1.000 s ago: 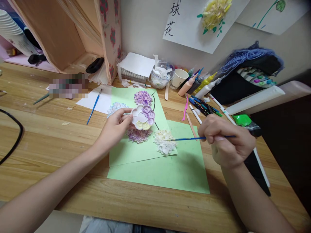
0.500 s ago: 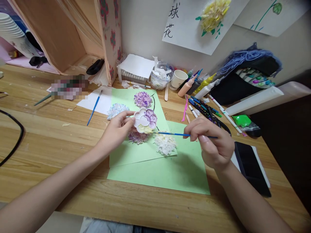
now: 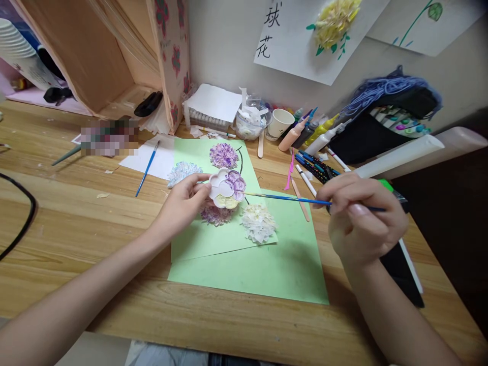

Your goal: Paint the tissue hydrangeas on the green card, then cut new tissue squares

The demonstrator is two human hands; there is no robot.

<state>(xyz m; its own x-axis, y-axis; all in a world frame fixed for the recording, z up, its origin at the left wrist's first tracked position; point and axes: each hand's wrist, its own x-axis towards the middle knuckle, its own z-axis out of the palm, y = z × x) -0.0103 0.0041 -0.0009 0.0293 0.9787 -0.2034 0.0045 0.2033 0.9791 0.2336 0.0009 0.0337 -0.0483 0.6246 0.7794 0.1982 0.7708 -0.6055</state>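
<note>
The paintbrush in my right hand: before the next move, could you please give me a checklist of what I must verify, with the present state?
1. Left hand grips the palette: ok, at its left edge.
2. Right hand holds the paintbrush: ok, tip pointing toward the palette.
3. Yellow paint in the palette: ok, visible in the lower wells.
4. Enough paint on the tip: cannot tell; too small to judge.
5. White-and-yellow flower uncovered: ok, in plain view.
6. Purplish flower below the palette fully visible: not ok, partly hidden.
</note>
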